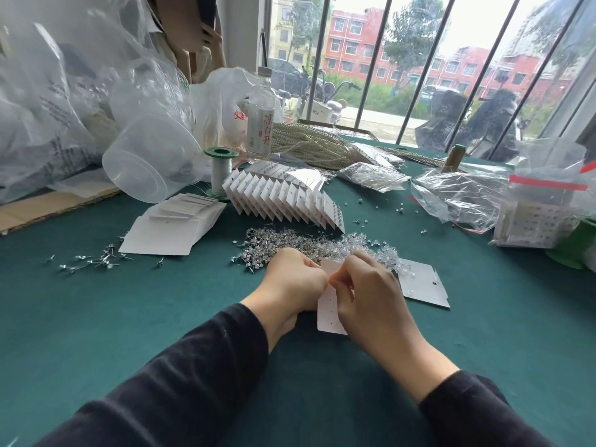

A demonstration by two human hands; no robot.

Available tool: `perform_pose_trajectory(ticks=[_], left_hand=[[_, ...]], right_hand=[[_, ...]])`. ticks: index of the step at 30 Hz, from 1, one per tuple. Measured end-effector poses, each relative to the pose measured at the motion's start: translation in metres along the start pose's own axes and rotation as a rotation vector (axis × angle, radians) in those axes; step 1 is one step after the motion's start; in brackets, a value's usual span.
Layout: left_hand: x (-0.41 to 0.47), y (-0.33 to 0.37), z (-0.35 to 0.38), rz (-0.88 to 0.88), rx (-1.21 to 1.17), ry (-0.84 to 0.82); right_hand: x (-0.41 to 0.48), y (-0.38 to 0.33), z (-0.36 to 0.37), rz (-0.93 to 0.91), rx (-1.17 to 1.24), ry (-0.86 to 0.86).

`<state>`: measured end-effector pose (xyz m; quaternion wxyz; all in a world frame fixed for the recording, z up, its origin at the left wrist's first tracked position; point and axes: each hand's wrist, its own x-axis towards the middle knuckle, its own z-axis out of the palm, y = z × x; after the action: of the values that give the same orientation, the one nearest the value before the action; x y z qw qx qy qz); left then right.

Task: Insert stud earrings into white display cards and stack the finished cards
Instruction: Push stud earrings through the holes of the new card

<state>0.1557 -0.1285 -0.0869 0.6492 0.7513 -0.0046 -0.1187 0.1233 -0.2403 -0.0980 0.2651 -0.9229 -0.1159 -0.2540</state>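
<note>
White display card, held just above the green bench at the centre of the view, between both hands. Left hand: fingers curled tight, pinching the card's left edge. Right hand: fingers curled over the card's upper right part, thumb and forefinger meeting at its face; whether a stud lies between them cannot be told. At 12 o'clock from the hands, touching the card's top edge, a pile of stud earrings. Farther at 12 o'clock, a row of finished cards leaning overlapped. At 10 o'clock, a stack of blank cards; at 9 o'clock, loose studs. At 3 o'clock, just beside the right hand, a single flat card.
</note>
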Motion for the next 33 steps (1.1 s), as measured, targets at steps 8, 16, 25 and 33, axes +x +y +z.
perform_pose_trajectory(ticks=[8,16,25,33], left_hand=[[0.0001,0.0037,-0.0040,-0.061,-0.119,-0.047],[-0.0022,0.0060,-0.0036,-0.068,-0.145,-0.055],[-0.0049,0.0054,-0.0006,-0.038,-0.156,-0.065],[-0.0077,0.0090,-0.0035,-0.043,-0.204,-0.073]], right_hand=[[-0.0013,-0.0017,-0.0051,0.036,-0.011,0.114],[-0.0019,-0.0046,-0.0016,0.048,-0.001,0.172],[-0.0031,-0.0057,0.0034,0.056,-0.018,0.169],[-0.0038,-0.0049,0.0022,0.040,-0.009,0.209]])
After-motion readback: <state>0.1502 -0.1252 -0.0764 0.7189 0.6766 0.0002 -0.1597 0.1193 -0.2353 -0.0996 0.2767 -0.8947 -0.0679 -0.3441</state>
